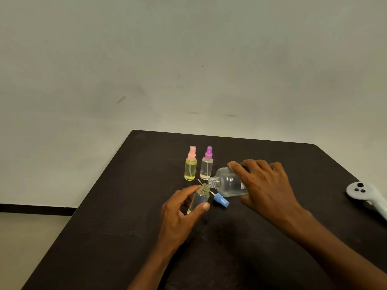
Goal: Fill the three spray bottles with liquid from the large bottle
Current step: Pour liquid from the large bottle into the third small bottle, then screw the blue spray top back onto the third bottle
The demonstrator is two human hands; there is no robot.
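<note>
Two appear done: pink-capped bottle (190, 167) and purple-capped bottle (206, 165) are standing filled, far centre. My right hand (266, 185) is gripping the large bottle (228, 183), tilting it toward the third bottle (200, 198), which my left hand (182, 212) is pinching; blue sprayer (221, 200) is lying beside, unfitted.

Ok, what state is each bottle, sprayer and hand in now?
Large clear bottle: uncapped, tipped.
Small clear spray bottle: open, tilted.
Blue spray top: off, lying loose.
Yellow pink-topped spray bottle: upright, closed.
Clear purple-topped spray bottle: upright, closed.
Left hand: holds small bottle.
Right hand: grips large bottle.
</note>
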